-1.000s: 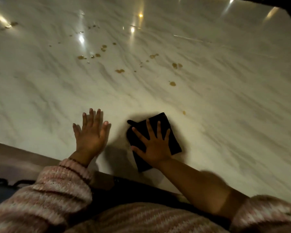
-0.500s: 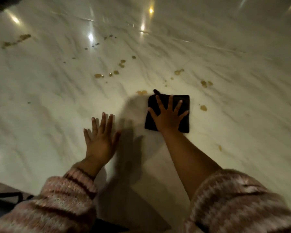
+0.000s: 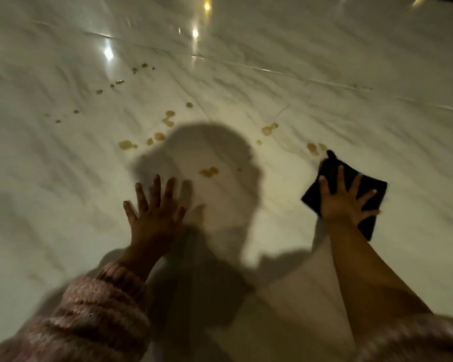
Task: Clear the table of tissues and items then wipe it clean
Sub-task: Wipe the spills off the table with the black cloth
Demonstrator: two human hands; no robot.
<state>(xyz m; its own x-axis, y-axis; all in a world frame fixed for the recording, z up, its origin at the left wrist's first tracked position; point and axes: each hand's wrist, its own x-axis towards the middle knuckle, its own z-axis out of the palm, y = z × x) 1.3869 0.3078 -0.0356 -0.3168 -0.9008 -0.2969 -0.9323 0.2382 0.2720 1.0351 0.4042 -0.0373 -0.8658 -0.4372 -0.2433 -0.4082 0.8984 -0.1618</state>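
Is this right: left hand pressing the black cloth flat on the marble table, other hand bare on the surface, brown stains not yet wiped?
Wrong hand. The head view shows the right hand spread on the black cloth; the left hand lies bare on the marble table. The rest holds: brown stains remain ahead.

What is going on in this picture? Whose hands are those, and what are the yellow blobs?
There is no machine here. A person wears a camera on their head, so you look down at their own two hands. The left hand lies flat on the marble table, fingers spread, holding nothing. The right hand presses flat on a black cloth for wiping. The yellow blobs are spilled spots not yet wiped away. The big dark shape is only the person's shadow.
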